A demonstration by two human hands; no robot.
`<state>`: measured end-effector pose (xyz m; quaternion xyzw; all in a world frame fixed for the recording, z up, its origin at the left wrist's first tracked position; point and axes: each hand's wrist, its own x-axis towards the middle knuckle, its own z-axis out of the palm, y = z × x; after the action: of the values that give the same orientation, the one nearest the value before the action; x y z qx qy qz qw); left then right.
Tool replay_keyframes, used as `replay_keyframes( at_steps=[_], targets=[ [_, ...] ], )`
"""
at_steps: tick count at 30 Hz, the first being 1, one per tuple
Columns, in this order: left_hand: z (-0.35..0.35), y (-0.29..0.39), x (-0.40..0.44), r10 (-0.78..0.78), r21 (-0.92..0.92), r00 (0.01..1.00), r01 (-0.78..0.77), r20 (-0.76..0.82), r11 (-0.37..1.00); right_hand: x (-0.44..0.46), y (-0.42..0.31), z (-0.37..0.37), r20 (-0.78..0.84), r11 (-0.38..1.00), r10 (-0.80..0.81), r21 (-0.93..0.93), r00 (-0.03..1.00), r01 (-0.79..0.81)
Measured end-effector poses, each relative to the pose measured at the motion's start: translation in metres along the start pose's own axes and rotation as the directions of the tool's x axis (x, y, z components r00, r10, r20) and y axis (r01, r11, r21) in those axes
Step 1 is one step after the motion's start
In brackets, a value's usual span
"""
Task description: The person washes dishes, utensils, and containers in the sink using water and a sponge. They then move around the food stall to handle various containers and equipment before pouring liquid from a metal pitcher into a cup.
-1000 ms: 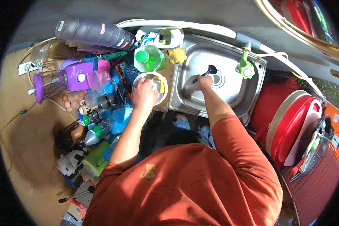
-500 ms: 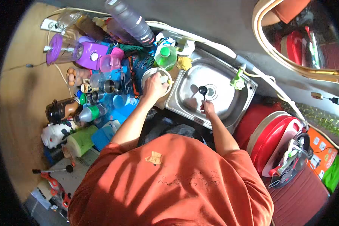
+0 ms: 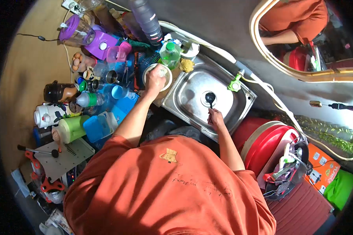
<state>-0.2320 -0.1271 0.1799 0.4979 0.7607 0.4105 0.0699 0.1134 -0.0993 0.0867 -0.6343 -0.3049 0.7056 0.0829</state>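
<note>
A black spoon (image 3: 210, 96) with a rounded head is in my right hand (image 3: 215, 118), its fingers closed round the handle. The spoon's head is over the drain of the steel sink (image 3: 192, 84). Left of the sink stands a round white bowl (image 3: 169, 80), and my left hand (image 3: 155, 81) reaches into it with bent fingers. Something pale shows by those fingertips, but I cannot make out what it is. Just behind the bowl are a clear bottle with a green cap (image 3: 170, 55) and a yellow sponge (image 3: 186, 65) at the sink's corner.
A green-handled tap (image 3: 235, 84) rises at the sink's far right. Red tubs (image 3: 262, 145) stand right of the sink. Cups, bottles and a purple blender (image 3: 100, 46) crowd the left side. A mirror (image 3: 298, 39) hangs on the wall.
The spoon's head has come over the drain, now dark side up nearer my right hand. My left hand stays at the bowl, moved deeper in. The whole view has shifted slightly.
</note>
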Motion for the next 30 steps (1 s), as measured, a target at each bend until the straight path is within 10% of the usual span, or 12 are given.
replay_keyframes(
  at_steps=[12, 14, 16, 18, 22, 25, 30],
  targets=[
    [0.146, 0.089, -0.055, -0.181, -0.31, 0.928, 0.285, 0.326, 0.907, -0.074, -0.053, -0.004, 0.022, 0.866, -0.286, -0.421, 0.958, 0.268],
    [0.144, 0.117, -0.058, -0.167, -0.176, 0.785, 0.331, 0.597, 0.927, -0.076, -0.054, -0.005, -0.015, 0.833, -0.348, -0.464, 0.937, 0.301],
    [0.162, 0.114, -0.076, 0.124, -0.415, 0.88, 0.088, 0.459, 0.905, -0.083, -0.059, -0.008, -0.056, 0.84, -0.309, -0.484, 0.949, 0.245],
    [0.169, 0.105, -0.079, 0.248, -0.216, 0.861, -0.166, 0.443, 0.962, -0.09, -0.061, -0.013, -0.07, 0.854, -0.32, -0.454, 0.945, 0.255],
    [0.158, 0.132, -0.062, -0.018, -0.111, 0.915, 0.068, 0.402, 0.992, -0.083, -0.053, -0.021, -0.015, 0.657, -0.56, -0.618, 0.828, 0.433],
    [0.166, 0.143, -0.051, -0.017, 0.115, 0.794, -0.067, 0.607, 0.991, -0.072, -0.054, -0.026, -0.002, 0.608, -0.614, -0.639, 0.789, 0.471],
    [0.172, 0.136, -0.024, 0.183, -0.031, 0.511, -0.29, 0.84, 0.956, -0.074, -0.049, -0.031, -0.07, 0.64, -0.595, -0.644, 0.801, 0.419]
  ],
)
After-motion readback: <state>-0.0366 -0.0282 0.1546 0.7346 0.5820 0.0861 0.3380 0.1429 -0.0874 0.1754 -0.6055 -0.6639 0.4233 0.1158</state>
